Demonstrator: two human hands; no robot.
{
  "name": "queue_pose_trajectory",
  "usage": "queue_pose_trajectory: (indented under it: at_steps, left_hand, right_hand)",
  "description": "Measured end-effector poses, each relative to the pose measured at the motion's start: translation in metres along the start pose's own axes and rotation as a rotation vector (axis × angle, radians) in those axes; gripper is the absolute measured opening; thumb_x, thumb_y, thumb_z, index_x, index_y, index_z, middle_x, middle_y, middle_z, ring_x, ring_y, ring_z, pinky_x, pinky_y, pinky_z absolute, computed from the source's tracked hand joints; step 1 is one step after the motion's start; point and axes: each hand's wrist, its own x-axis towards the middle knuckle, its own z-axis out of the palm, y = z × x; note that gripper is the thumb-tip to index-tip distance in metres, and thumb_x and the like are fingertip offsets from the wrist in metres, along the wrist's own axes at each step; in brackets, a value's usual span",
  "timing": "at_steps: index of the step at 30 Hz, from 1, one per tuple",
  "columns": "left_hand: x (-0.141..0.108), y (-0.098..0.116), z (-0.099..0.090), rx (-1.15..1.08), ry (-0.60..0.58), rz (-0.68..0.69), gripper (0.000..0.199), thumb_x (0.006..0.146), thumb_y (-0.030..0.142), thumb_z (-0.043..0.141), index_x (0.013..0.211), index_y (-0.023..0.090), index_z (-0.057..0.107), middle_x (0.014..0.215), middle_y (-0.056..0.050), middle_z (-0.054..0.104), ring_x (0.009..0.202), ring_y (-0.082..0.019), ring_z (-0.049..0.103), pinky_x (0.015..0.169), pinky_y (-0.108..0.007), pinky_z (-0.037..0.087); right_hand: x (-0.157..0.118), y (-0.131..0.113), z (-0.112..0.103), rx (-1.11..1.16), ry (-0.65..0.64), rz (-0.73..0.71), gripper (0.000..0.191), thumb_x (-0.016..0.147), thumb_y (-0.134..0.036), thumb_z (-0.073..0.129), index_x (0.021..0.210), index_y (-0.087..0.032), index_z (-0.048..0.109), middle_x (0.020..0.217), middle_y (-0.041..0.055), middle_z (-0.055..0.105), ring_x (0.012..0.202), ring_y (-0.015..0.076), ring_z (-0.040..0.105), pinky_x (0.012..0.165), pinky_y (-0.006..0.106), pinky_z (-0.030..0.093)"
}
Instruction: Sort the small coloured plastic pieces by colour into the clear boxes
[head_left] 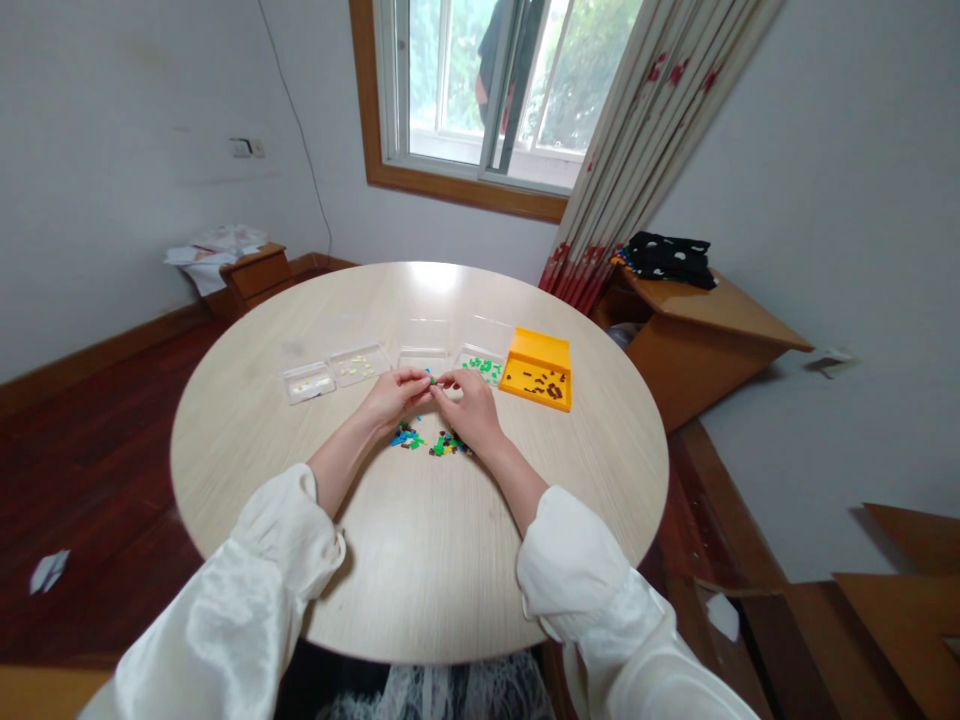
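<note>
Brown bricks [555, 389] lie in the yellow box [543, 346] and green bricks [484, 368] in a clear box beside it, while mixed piles [407, 437] remain on the bench [420, 560], nearer than the small green brick [433, 380] pinched in the left hand's [398, 395] and right hand's [473, 406] fingers.

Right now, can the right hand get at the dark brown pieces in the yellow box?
Probably yes: the yellow box lies open beside the right hand, and nothing visible blocks the dark brown pieces. That hand looks busy, though, meeting the left hand at a small green piece.
</note>
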Motion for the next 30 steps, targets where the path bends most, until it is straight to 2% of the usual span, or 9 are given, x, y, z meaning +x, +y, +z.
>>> queue_pose_trajectory:
  at_steps: [11, 19, 26, 30]
  left_hand:
    - [0.002, -0.002, -0.004, -0.028, -0.002, -0.031, 0.013, 0.061, 0.006, 0.075, 0.066, 0.008, 0.063, 0.064, -0.004, 0.067, 0.062, -0.01, 0.064, 0.063, -0.019, 0.054]
    - [0.0, 0.002, -0.003, -0.045, 0.046, -0.052, 0.011, 0.069, 0.0, 0.067, 0.067, 0.009, 0.06, 0.063, -0.004, 0.067, 0.06, -0.01, 0.065, 0.063, -0.019, 0.055]
    - [-0.002, 0.007, -0.002, -0.023, 0.036, -0.034, 0.01, 0.072, 0.002, 0.068, 0.071, 0.008, 0.06, 0.066, -0.004, 0.066, 0.06, -0.01, 0.065, 0.059, -0.018, 0.055]
    - [-0.003, 0.008, -0.002, -0.027, 0.044, -0.009, 0.01, 0.07, 0.003, 0.071, 0.074, 0.009, 0.062, 0.065, -0.003, 0.065, 0.057, -0.009, 0.063, 0.06, -0.019, 0.054]
  right_hand:
    - [0.0, 0.003, 0.001, 0.079, -0.002, -0.048, 0.004, 0.079, -0.019, 0.059, 0.077, -0.02, 0.062, 0.078, 0.0033, 0.066, 0.078, 0.0183, 0.057, 0.078, 0.033, 0.045]
    - [0.001, 0.004, -0.001, 0.09, 0.044, -0.081, 0.004, 0.079, -0.021, 0.06, 0.076, -0.02, 0.061, 0.077, 0.0029, 0.065, 0.078, 0.0182, 0.056, 0.079, 0.034, 0.044]
    - [0.009, 0.02, -0.017, 0.041, 0.153, 0.02, 0.005, 0.077, -0.024, 0.058, 0.073, -0.02, 0.059, 0.076, 0.0027, 0.063, 0.076, 0.0181, 0.055, 0.076, 0.033, 0.044]
    - [0.015, 0.044, -0.039, -0.016, 0.282, 0.184, 0.009, 0.076, -0.027, 0.057, 0.075, -0.018, 0.06, 0.078, 0.0048, 0.064, 0.076, 0.0191, 0.055, 0.077, 0.034, 0.043]
